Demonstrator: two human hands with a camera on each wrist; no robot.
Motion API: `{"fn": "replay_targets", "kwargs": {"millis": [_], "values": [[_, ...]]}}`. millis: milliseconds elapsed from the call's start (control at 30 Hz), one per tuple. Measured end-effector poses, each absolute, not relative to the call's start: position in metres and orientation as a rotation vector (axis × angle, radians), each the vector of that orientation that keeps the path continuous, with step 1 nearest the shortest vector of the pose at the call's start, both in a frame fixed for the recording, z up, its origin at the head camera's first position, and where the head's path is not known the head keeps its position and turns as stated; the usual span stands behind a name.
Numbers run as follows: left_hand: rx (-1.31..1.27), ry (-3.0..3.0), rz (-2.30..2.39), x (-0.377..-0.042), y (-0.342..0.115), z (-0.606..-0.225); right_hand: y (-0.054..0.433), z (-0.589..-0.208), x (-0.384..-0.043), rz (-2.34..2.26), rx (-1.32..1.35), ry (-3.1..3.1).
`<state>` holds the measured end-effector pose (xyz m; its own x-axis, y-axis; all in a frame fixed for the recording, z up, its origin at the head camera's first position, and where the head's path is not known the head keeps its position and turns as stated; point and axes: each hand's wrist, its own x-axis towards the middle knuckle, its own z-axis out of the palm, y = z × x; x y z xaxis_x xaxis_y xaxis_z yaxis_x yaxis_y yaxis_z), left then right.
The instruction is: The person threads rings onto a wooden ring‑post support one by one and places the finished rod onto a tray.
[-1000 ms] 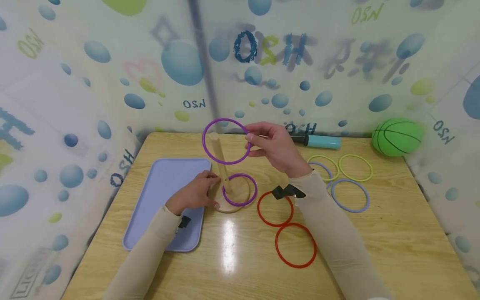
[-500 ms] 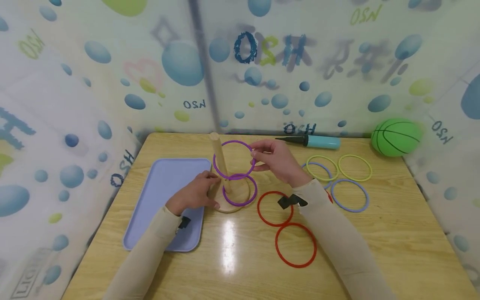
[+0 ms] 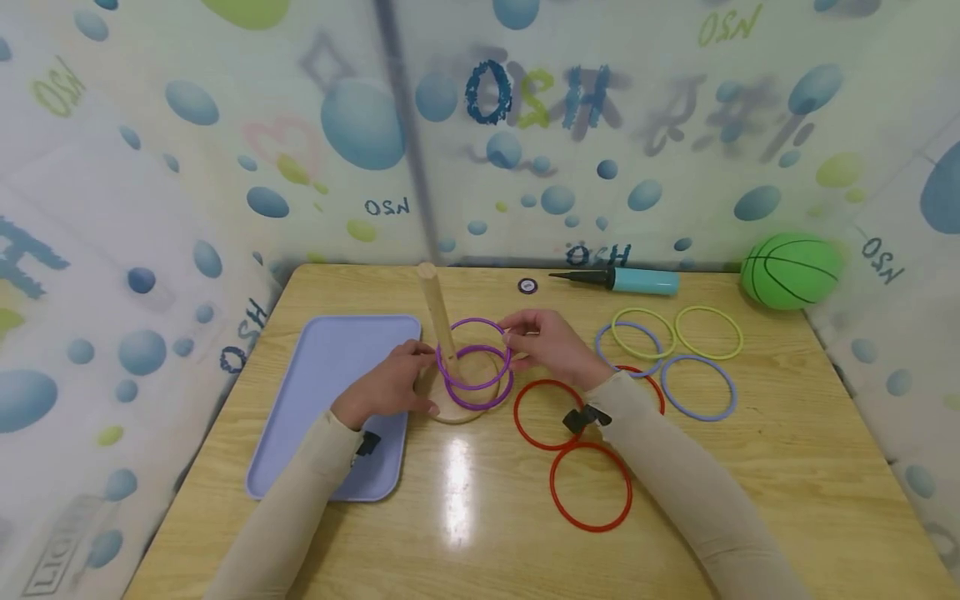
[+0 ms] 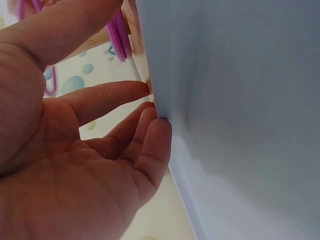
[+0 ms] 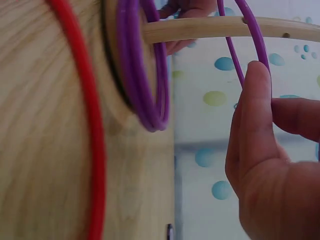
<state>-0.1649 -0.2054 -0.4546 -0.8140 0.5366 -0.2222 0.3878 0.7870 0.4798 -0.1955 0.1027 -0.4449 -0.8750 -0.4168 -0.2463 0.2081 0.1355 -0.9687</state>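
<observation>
A wooden post (image 3: 437, 312) rises from a round wooden base (image 3: 450, 410). My right hand (image 3: 553, 346) pinches a thin purple ring (image 5: 257, 35) between thumb and fingers. That ring encircles the lower part of the post and hangs above the base. Below it, purple rings (image 5: 131, 65) lie stacked around the foot of the post; from the head view they overlap as one. My left hand (image 3: 386, 383) sits at the left edge of the base, thumb in front and fingers behind, fingertips touching its rim beside the tray. Its fingers look fairly straight in the left wrist view.
A pale blue tray (image 3: 330, 408) lies left of the base, under my left forearm. Red rings (image 3: 591, 528) lie to the right, with blue rings (image 3: 700, 417) and yellow rings (image 3: 708, 308) farther over. A teal pump (image 3: 645, 282), a small dark disc (image 3: 527, 286) and a green ball (image 3: 791, 272) line the back.
My right hand has lowered the purple ring from the top of the post to near its foot. The left hand has stayed at the base. The small dark disc has come into view.
</observation>
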Motion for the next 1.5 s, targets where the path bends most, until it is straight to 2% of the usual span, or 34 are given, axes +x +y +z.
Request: {"fn": "replay_targets", "kwargs": {"millis": [300,1267,1500], "values": [[0.704,2.63,0.585,-0.164,-0.204,-0.453,0.103,-0.47,-0.189,-1.726,-0.166,1.939],[0.72,2.623,0.574,-0.164,-0.206,-0.454,0.109,-0.475,-0.194,-1.516,-0.177,2.122],[0.718,2.625,0.58,-0.165,-0.206,-0.457,0.126,-0.471,-0.192,-1.423,-0.299,2.245]]}}
